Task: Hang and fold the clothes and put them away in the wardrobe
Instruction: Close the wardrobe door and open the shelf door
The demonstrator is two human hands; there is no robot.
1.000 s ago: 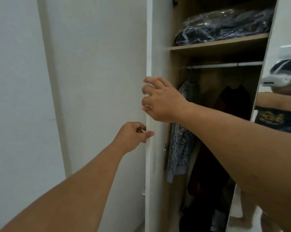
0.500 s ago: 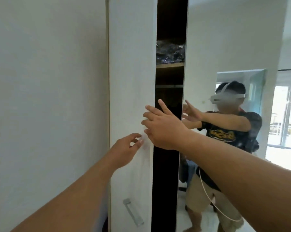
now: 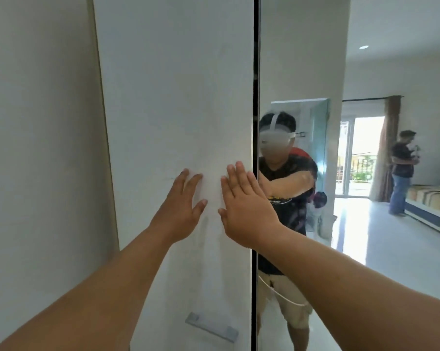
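Tall white matte wardrobe door (image 3: 173, 102), flat silver bar handle (image 3: 211, 326) low on it: standing almost shut, 1 thin dark gap against the mirrored door (image 3: 302, 72). Left hand (image 3: 179, 211) and right hand (image 3: 244, 211) are pressing on it side by side, fingers spread flat, grasping nothing. Half a second ago the gap was showing shelves.

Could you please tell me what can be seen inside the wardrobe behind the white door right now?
Nothing inside shows: the white door is pushed shut under the left hand and right hand, leaving a thin dark gap beside the mirrored door.
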